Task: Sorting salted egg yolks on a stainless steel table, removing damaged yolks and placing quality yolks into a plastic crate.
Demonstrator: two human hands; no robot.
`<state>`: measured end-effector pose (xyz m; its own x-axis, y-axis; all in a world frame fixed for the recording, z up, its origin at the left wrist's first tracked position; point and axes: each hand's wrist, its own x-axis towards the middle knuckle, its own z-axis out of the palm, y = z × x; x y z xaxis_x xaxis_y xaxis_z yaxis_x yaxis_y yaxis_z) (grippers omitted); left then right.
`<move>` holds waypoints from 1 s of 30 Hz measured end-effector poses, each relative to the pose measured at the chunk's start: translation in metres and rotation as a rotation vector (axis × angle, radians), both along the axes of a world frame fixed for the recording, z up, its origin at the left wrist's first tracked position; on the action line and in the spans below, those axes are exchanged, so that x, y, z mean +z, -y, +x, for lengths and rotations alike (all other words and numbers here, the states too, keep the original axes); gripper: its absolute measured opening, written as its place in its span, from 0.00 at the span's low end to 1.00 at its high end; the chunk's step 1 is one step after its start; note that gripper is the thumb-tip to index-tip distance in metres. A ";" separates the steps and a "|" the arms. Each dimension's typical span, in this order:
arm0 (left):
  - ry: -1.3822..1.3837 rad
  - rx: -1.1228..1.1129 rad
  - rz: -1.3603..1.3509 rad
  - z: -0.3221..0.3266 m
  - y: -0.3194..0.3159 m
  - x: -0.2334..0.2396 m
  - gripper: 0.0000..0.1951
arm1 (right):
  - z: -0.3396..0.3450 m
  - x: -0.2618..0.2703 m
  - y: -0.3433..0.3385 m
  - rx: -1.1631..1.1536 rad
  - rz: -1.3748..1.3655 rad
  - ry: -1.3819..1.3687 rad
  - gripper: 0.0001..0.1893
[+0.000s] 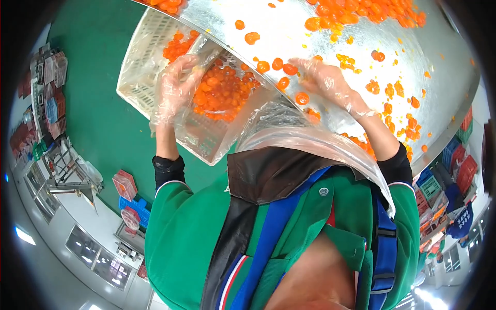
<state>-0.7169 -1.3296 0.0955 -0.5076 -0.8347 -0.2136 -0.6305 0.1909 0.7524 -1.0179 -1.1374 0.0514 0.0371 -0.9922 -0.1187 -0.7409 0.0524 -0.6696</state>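
Observation:
My left hand, in a clear plastic glove, is over a pale slotted plastic crate, against its clear plastic liner. Whether its bent fingers grip the liner cannot be made out. A heap of orange egg yolks lies in the lined crate, below the table rim. My right hand, also gloved, rests low over the shiny metal table, its thumb and fingers apart. Near its fingertips sits a loose yolk, with others along the table's edge.
A larger yolk pile lies at the table's far side, and broken yolk pieces are scattered right. A clear plastic apron spreads against the near rim. Stacked crates and another person are at right. Green floor shows left.

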 end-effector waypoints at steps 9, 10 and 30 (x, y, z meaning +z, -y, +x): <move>0.258 -0.978 -0.288 -0.138 -0.024 -0.011 0.09 | 0.009 0.016 0.017 -0.116 0.132 0.204 0.12; 0.255 -0.980 -0.290 -0.143 -0.021 -0.011 0.09 | 0.005 0.017 0.010 -0.090 0.103 0.204 0.12; 0.135 -1.086 0.607 -0.180 -0.048 -0.017 0.08 | -0.053 0.021 0.013 -0.594 -0.223 0.475 0.03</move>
